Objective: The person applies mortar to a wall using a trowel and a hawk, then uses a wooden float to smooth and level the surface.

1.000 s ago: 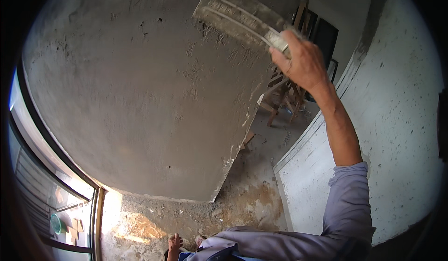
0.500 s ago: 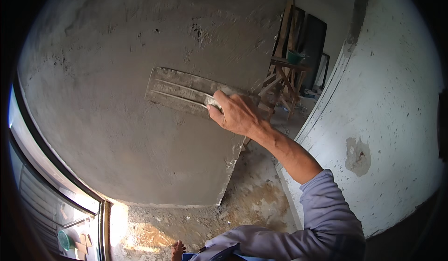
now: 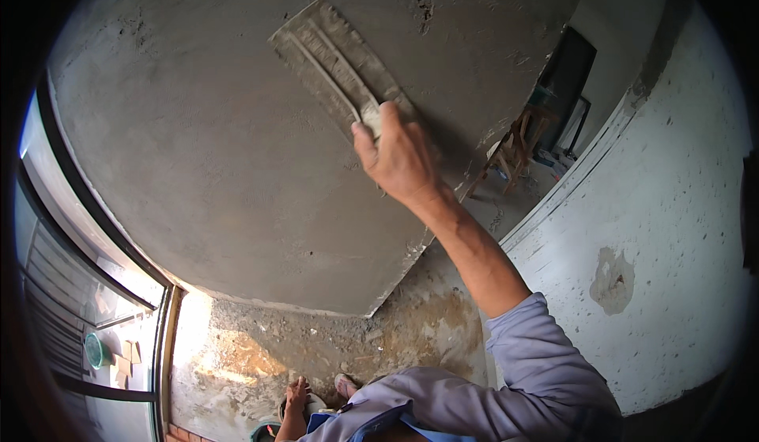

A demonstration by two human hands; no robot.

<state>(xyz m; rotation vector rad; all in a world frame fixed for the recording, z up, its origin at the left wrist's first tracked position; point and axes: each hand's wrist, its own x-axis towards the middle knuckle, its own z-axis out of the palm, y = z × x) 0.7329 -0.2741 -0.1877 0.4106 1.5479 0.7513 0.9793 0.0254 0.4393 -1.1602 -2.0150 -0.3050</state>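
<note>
My right hand [image 3: 401,153] is closed round the handle of a long rectangular plastering trowel [image 3: 336,66], which is smeared with grey mortar. Its blade lies against the wet grey plastered wall [image 3: 237,165], tilted so the far end points up and left. Part of the handle is hidden by my fingers. Low in the view, my left hand [image 3: 297,394] hangs beside my body, its fingers loosely apart and nothing seen in them. A green-rimmed bucket [image 3: 265,432] stands partly in view by my left forearm.
A white, speckled wall [image 3: 672,205] with a bare patch rises on the right. Beyond the plastered wall's edge stands a wooden trestle [image 3: 518,145]. A dark-framed window [image 3: 162,339] runs along the left. Mortar stains the floor [image 3: 419,315]; my sandalled foot [image 3: 345,385] shows below.
My right hand has moved up the wall with the trowel, and the blade has turned from nearly level to a steep slant. The view has shifted; my left hand and the bucket show more.
</note>
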